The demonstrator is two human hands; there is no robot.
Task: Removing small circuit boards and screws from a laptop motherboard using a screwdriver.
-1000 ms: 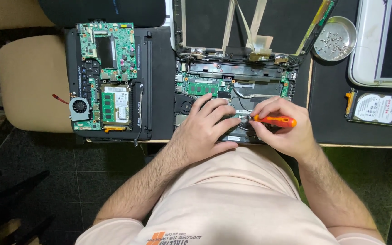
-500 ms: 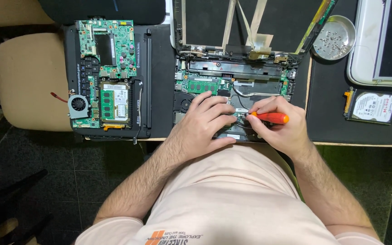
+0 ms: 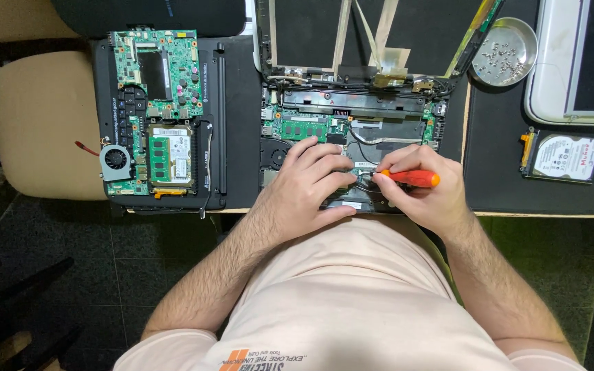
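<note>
An opened laptop base (image 3: 352, 127) lies on the black mat in front of me, its green board and cables exposed. My right hand (image 3: 424, 196) grips an orange-handled screwdriver (image 3: 414, 178), tip pointing left into the lower middle of the base. My left hand (image 3: 307, 182) rests flat on the base just left of the tip, fingers spread over the parts there. What lies under both hands is hidden.
A second dismantled laptop with a green board and small fan (image 3: 156, 110) lies at the left. A metal dish of screws (image 3: 504, 51) sits at the upper right, a hard drive (image 3: 565, 158) below it, and a white device (image 3: 579, 62) at the far right. A beige chair seat (image 3: 42, 124) is at the left.
The hands stay on the laptop base. The screwdriver handle has shifted only slightly in my right hand.
</note>
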